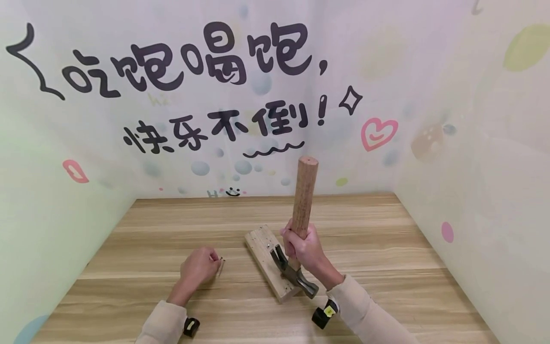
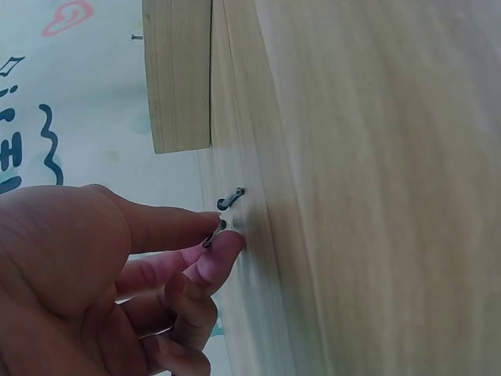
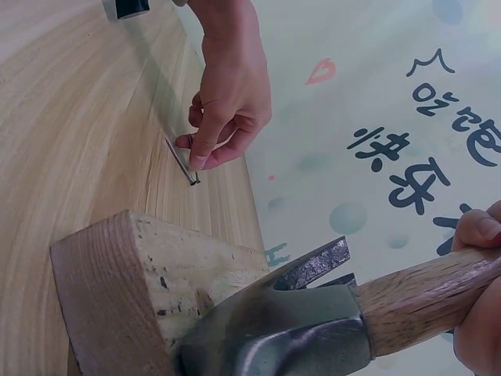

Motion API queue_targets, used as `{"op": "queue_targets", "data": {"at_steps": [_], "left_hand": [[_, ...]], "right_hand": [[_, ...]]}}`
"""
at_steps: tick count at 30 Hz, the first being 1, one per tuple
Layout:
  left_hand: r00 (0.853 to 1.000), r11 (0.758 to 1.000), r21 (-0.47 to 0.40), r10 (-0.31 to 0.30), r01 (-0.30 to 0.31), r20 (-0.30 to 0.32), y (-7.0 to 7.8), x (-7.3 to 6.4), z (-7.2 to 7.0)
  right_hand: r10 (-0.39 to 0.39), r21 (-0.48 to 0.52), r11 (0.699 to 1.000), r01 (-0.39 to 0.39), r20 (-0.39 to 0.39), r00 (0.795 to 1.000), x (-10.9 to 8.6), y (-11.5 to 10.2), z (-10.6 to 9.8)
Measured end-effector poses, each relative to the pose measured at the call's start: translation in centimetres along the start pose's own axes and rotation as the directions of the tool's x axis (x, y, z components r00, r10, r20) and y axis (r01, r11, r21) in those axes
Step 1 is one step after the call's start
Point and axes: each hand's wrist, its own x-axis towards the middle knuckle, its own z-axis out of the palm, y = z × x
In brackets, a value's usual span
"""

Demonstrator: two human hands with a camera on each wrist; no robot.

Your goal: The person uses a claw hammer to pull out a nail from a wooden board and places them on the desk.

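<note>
R grip w/ hammer over blk

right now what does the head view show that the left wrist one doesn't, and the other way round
Head view only: the right hand gripping the hammer, its handle pointing up.

Left wrist view only: the palm side of the left hand, with thumb and finger pinching a small nail.

Both: the left hand itself, the wooden block, the wood-grain table and the pale wall with black writing.
</note>
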Motion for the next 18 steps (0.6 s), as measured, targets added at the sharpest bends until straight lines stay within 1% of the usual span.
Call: {"op": "queue_targets", "data": {"at_steps": [3,10,18], "left_hand": [[1.0,1.0,0.011,0.001,-0.001,-0.004,0.03,-0.06,0.08],[1.0,0.999,0.025,-0.021,0.021,-0.007,0.13,-0.21,0.17],[1.0,0.999,0.05,-0.013,0.014,-0.012,-0.04,-0.22,0.4]], "right_hand": [[-0.006,0.001,1.0,0.006,0.002,1.0,0.01,-0.01,-0.01],[-0.015,-0.002,1.0,0.015,0.003,1.0,0.01,-0.05,-0.03],[-0.014,-0.008,1.0,0.014,0.005,1.0,0.0,-0.16,0.02]]}}
